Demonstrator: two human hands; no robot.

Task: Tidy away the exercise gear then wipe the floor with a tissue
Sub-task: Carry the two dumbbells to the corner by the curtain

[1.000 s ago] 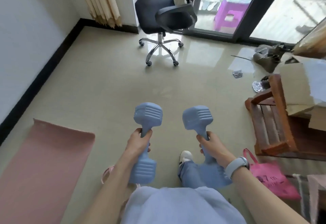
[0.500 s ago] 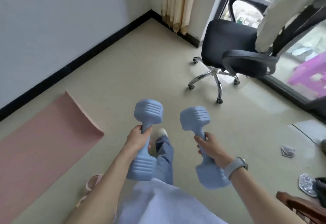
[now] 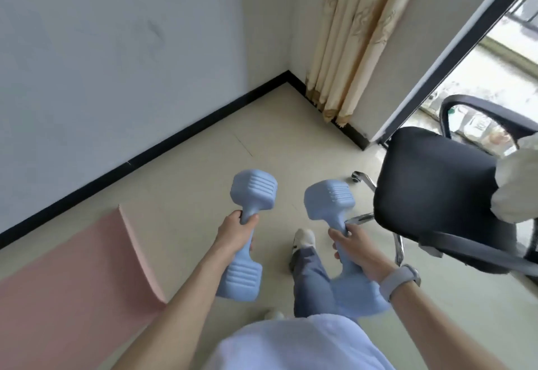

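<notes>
I carry two light-blue dumbbells above the floor. My left hand (image 3: 235, 232) grips the handle of the left dumbbell (image 3: 252, 190), which points forward and slightly up. My right hand (image 3: 355, 246) grips the handle of the right dumbbell (image 3: 330, 199); a grey watch sits on that wrist. A pink exercise mat (image 3: 72, 276) lies flat on the floor at the lower left, apart from both dumbbells. My foot in a white shoe (image 3: 304, 238) shows between the dumbbells.
A black office chair (image 3: 433, 192) with a white garment on its back stands close on the right. The room corner with black skirting (image 3: 203, 119) lies ahead. A beige curtain (image 3: 349, 49) hangs beside the glass door. Bare floor stretches toward the corner.
My view has swung left toward the wall corner. The chair now sits close on my right, and the wooden rack and pink bag have left the view. Both hands still hold the dumbbells.
</notes>
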